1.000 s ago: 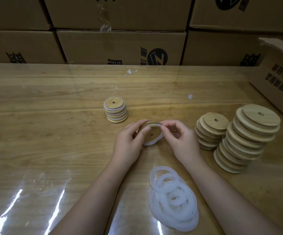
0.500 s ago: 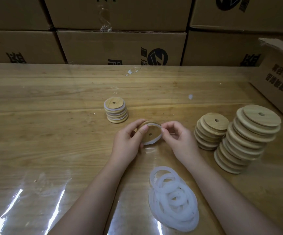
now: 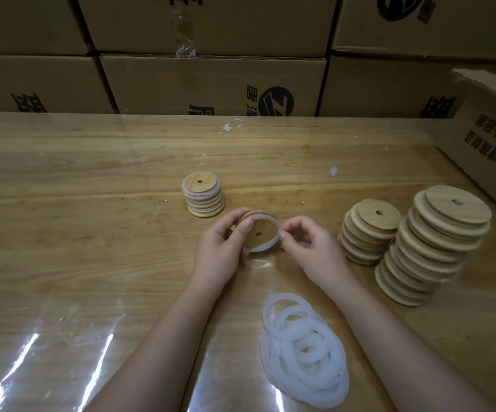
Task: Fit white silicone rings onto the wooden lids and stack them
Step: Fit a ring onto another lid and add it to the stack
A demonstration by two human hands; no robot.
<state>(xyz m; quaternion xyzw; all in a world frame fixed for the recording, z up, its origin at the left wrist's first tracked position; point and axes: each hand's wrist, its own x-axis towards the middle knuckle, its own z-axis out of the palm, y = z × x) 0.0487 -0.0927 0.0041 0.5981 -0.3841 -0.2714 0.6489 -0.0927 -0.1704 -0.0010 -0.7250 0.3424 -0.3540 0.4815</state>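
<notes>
Head view, looking down across a wooden table (image 3: pixel 62 203) under glossy clear film. Along the far edge, stacked brown cartons (image 3: pixel 211 81); at the right edge, one more carton (image 3: pixel 490 144) with a torn-open top. Left of centre, a short ringed stack (image 3: pixel 203 197) of lids, white bands showing between the wood, just behind the left fingers and apart from them. To the right, two stacks of bare lids: a lower stack (image 3: pixel 370 233) just beside a taller stack (image 3: pixel 437 245) that leans, each top lid with a small centre hole. Near the front, between the forearms, a loose pile of rings (image 3: pixel 304 349). Farther back, two white scraps (image 3: pixel 229 127).

With the left hand (image 3: pixel 220 248): a curled grip on a wooden lid (image 3: pixel 258 233), thumb flat on its face, fingers wrapped behind the upper left edge. Lid tilted toward the camera, midway between both hands, seemingly clear of the table. Round its face a white ring (image 3: pixel 266 246), a wider band showing at the bottom. With the right hand (image 3: pixel 309 245): a pinch on that ring at the lid's right edge, thumb against forefinger, other fingers loosely curled.

On the back cartons, black print: a round logo (image 3: pixel 275 102) with a slanted Z-like stroke, and characters cut off by the table edge. On the right-hand carton, two rows of characters upside down to this view, too blurred to read.
</notes>
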